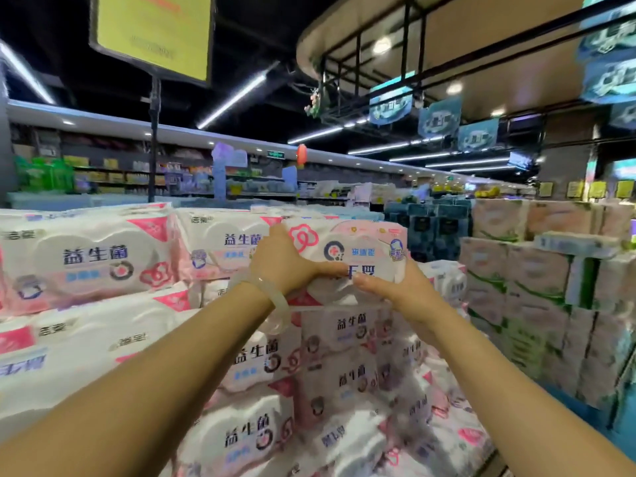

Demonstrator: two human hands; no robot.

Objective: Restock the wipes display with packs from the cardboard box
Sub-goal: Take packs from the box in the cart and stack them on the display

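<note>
Supermarket aisle, strip lights overhead, and a big wipes display [103,263] of pink-and-white packs fills the foreground. Both arms are up: the left hand [282,259] and right hand [409,290] grip one wipes pack [358,249] at the top of the stack, fingers curled round its ends, thumbs across the front. A pale bangle [275,304] circles the left wrist. Green-printed packs [537,287] stand stacked to the right.

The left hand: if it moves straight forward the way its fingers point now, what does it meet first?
The left hand already grips the pink and white pack, so the pack comes first. Its fingers point up and away; behind the pack lie more stacked packs of the display, though depth is hard to judge.
</note>
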